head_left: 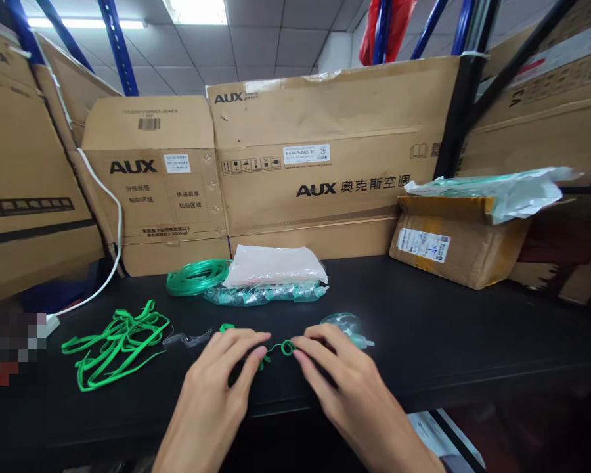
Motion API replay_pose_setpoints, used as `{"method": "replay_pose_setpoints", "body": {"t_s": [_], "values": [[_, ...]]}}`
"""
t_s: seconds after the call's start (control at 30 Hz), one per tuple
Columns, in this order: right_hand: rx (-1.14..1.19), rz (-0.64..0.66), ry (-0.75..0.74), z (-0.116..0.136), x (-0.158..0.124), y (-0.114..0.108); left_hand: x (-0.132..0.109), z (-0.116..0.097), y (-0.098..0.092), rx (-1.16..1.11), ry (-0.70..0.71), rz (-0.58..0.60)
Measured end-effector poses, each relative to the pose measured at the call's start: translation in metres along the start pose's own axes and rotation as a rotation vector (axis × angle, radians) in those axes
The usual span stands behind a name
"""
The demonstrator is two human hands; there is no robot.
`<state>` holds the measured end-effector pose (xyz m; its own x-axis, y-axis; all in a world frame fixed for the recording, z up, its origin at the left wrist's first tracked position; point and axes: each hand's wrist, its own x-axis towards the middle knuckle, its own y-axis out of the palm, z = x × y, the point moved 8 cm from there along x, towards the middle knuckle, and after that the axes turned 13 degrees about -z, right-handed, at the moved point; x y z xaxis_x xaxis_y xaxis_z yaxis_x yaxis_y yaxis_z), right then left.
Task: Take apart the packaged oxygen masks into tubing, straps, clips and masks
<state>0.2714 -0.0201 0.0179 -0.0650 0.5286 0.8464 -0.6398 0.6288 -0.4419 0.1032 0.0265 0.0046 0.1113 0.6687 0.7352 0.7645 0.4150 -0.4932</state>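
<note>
A thin green strap (287,347) stretches between my hands above the black tabletop, curled into a small loop at its right end. My right hand (345,371) pinches that loop's edge between thumb and fingertips. On the other side, my left hand (221,371) has thumb and forefinger closed around the strap's other part, and some green shows below the thumb. Just beyond the right hand lies a clear mask (347,326) with a pale green connector, partly hidden by the fingers. Left of my left hand are a small clear plastic piece (190,338) and a tangle of green straps (121,338).
Behind the hands sit a coil of green tubing (197,277) and a white packet (276,265) on clear-green plastic packaging (266,295). Large cardboard boxes (315,190) wall the back. A smaller carton (460,243) stands at right; a white cable (113,197) hangs at left.
</note>
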Motion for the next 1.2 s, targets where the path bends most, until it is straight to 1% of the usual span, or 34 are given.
{"method": "replay_pose_setpoints", "body": {"t_s": [0.07,0.17,0.27,0.37,0.57,0.7,0.77,0.83,0.87,1.03,1.1,1.2], "values": [[-0.036,0.085,0.025,0.001,0.002,0.017,-0.004,-0.004,0.012,-0.037,0.006,0.025],[-0.106,0.142,0.042,-0.004,0.003,0.034,-0.006,0.002,0.025,-0.035,-0.017,0.057],[-0.13,0.194,0.055,-0.011,-0.001,0.04,-0.007,0.006,0.03,-0.011,-0.021,0.071],[-0.116,0.23,0.101,-0.016,-0.004,0.04,-0.007,0.006,0.032,0.008,-0.014,0.082],[-0.021,0.211,0.125,-0.016,-0.004,0.037,-0.01,0.002,0.033,-0.017,0.004,0.072],[0.066,0.201,0.144,-0.015,-0.006,0.036,-0.014,0.001,0.044,-0.039,0.065,0.133],[0.106,0.2,0.162,-0.015,-0.007,0.035,-0.016,0.002,0.049,-0.041,0.067,0.152],[0.146,0.194,0.181,-0.016,-0.009,0.032,-0.015,0.004,0.049,-0.044,0.045,0.141],[0.164,0.184,0.195,-0.017,-0.009,0.03,-0.014,0.004,0.049,-0.049,0.036,0.144],[0.227,0.124,0.297,-0.026,-0.008,0.021,-0.009,-0.005,0.051,-0.097,0.054,0.246],[0.249,0.084,0.32,-0.028,-0.006,0.018,-0.008,-0.007,0.048,-0.107,0.038,0.237],[0.264,0.013,0.32,-0.029,-0.003,0.015,-0.007,-0.005,0.044,-0.13,-0.031,0.217]]}}
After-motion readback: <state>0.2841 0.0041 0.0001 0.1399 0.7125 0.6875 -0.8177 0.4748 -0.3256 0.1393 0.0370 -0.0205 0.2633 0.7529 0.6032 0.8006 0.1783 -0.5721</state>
